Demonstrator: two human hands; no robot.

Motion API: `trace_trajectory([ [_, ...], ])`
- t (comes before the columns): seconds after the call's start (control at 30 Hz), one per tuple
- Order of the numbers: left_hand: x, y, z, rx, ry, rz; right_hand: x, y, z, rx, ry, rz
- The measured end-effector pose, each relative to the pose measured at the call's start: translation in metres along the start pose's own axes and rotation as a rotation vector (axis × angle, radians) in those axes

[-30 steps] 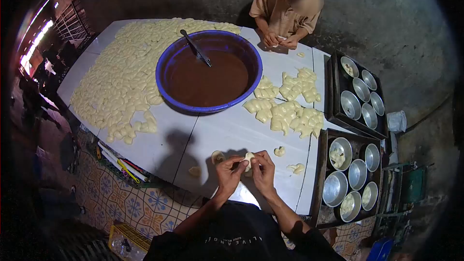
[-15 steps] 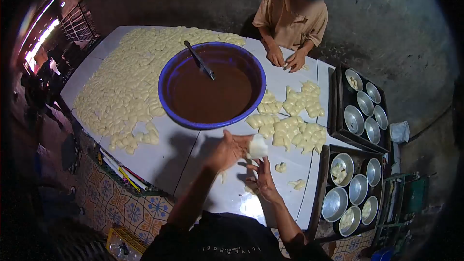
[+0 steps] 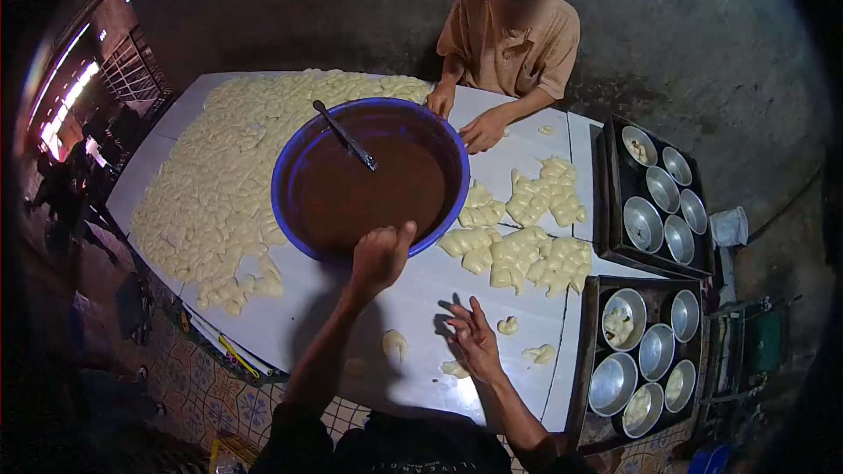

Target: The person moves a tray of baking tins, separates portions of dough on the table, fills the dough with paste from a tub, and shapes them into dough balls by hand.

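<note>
My left hand (image 3: 380,256) is closed, its thumb out, over the near rim of the blue basin (image 3: 279,202) of brown liquid. What its fingers hold, if anything, is hidden. Above the table, palm up with fingers apart, my right hand (image 3: 477,344) is open and holds nothing. A small dough piece (image 3: 507,325) lies just to its right, another (image 3: 540,354) farther right, and a flattened one (image 3: 394,344) to its left. A dark-handled utensil (image 3: 344,133) rests in the basin. Pale dough pieces (image 3: 211,184) cover the table's left side; more clumps (image 3: 518,256) lie right of the basin.
Across the white table (image 3: 307,316), a person in a tan shirt (image 3: 514,44) has one hand by the basin's rim and the other on the tabletop. At right, a far tray (image 3: 615,202) and a near tray (image 3: 587,360) hold round metal tins, some with dough inside.
My left hand has moved left to the basin and closed; the white piece by it is out of sight. My right hand has stayed open, now apart from it. The other person's hands have separated.
</note>
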State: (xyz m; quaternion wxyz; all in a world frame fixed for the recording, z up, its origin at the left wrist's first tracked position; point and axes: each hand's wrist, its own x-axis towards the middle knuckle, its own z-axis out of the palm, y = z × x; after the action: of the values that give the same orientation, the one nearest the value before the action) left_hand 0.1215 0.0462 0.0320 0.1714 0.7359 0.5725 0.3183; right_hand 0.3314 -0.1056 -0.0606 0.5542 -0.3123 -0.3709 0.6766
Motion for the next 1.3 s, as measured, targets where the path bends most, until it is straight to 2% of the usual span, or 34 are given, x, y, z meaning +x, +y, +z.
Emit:
trace_trajectory([
  [0.03,-0.014,0.021,-0.017,-0.041,-0.149,0.011,0.002,0.0,0.002,0.031,0.025,0.035],
  [0.07,-0.03,0.035,-0.015,-0.55,-0.254,-0.208,0.005,0.0,0.006,0.142,0.053,0.09],
  [0.1,-0.05,0.048,-0.009,-1.058,-0.35,-0.438,0.007,-0.001,0.01,0.405,0.017,0.131],
  [0.17,-0.077,0.062,-0.001,-1.38,-0.588,-0.651,0.004,-0.002,0.013,0.581,0.091,0.274],
  [0.2,-0.09,0.065,0.012,-1.382,-0.518,-0.7,0.003,0.008,0.009,0.553,0.075,0.179],
  [0.23,-0.103,0.064,0.024,-1.412,-0.401,-0.797,-0.002,0.007,0.009,0.551,0.081,0.178],
  [0.3,-0.127,0.07,0.036,-1.188,-0.255,-0.721,-0.01,0.005,0.01,0.332,0.285,0.164],
  [0.33,-0.132,0.077,0.037,-1.106,-0.221,-0.833,-0.014,-0.002,0.025,-0.042,0.413,0.134],
  [0.37,-0.139,0.082,0.033,-1.22,-0.213,-0.86,-0.019,-0.011,0.039,-0.421,0.332,-0.1],
  [0.43,-0.154,0.072,0.043,-1.339,-0.296,-0.843,-0.033,-0.018,0.039,-1.113,0.177,-0.367],
  [0.47,-0.162,0.067,0.045,-1.34,-0.308,-0.843,-0.038,-0.018,0.034,-1.117,0.084,-0.35],
  [0.53,-0.169,0.067,0.039,-0.818,-0.218,-0.237,-0.041,-0.023,0.027,-1.033,0.031,-0.377],
  [0.57,-0.172,0.064,0.04,-0.818,-0.222,-0.237,-0.041,-0.026,0.023,-0.945,0.007,-0.365],
  [0.6,-0.173,0.062,0.038,-0.754,-0.213,-0.146,-0.04,-0.039,0.029,-0.766,0.032,-0.313],
  [0.63,-0.173,0.06,0.036,-0.687,-0.204,-0.054,-0.037,-0.035,0.025,-0.705,0.106,-0.363],
  [0.7,-0.179,0.06,0.036,-0.724,-0.213,-0.105,-0.038,-0.04,0.027,-0.409,0.197,-0.327],
  [0.77,-0.184,0.055,0.044,-0.844,-0.204,-0.087,-0.045,-0.052,0.035,-0.455,0.184,-0.266],
  [0.83,-0.182,0.071,0.029,-0.804,-0.217,-0.148,-0.048,-0.057,0.05,-0.817,0.011,-0.431],
  [0.9,-0.189,0.065,0.04,-1.073,-0.273,-0.475,-0.055,-0.048,0.044,-0.866,-0.025,-0.39],
  [0.93,-0.193,0.066,0.047,-1.131,-0.229,-0.565,-0.057,-0.047,0.043,-0.832,0.02,-0.212],
  [1.0,-0.199,0.064,0.052,-1.061,-0.205,-0.523,-0.059,-0.04,0.04,-0.708,0.088,0.113],
  [1.03,-0.201,0.063,0.053,-0.99,-0.183,-0.48,-0.057,-0.036,0.041,-0.705,0.094,0.113],
  [1.07,-0.204,0.055,0.058,-0.89,-0.125,-0.324,-0.053,-0.03,0.042,-0.695,0.133,-0.029],
  [1.1,-0.204,0.052,0.056,-0.895,-0.133,-0.324,-0.05,-0.029,0.043,-0.686,0.172,-0.17],
  [1.13,-0.204,0.05,0.054,-0.967,-0.135,-0.267,-0.047,-0.026,0.034,-0.842,0.089,-0.176],
  [1.17,-0.202,0.049,0.05,-1.037,-0.134,-0.206,-0.044,-0.015,0.017,-0.66,-0.09,0.087],
  [1.2,-0.199,0.056,0.039,-1.112,-0.221,-0.288,-0.042,-0.027,0.017,-0.474,-0.223,0.331],
  [1.23,-0.198,0.053,0.038,-1.113,-0.224,-0.286,-0.04,-0.036,0.02,-0.275,-0.354,0.569],
  [1.3,-0.202,0.044,0.039,-1.073,-0.167,-0.102,-0.033,-0.022,0.017,-0.294,-0.335,0.491],
])
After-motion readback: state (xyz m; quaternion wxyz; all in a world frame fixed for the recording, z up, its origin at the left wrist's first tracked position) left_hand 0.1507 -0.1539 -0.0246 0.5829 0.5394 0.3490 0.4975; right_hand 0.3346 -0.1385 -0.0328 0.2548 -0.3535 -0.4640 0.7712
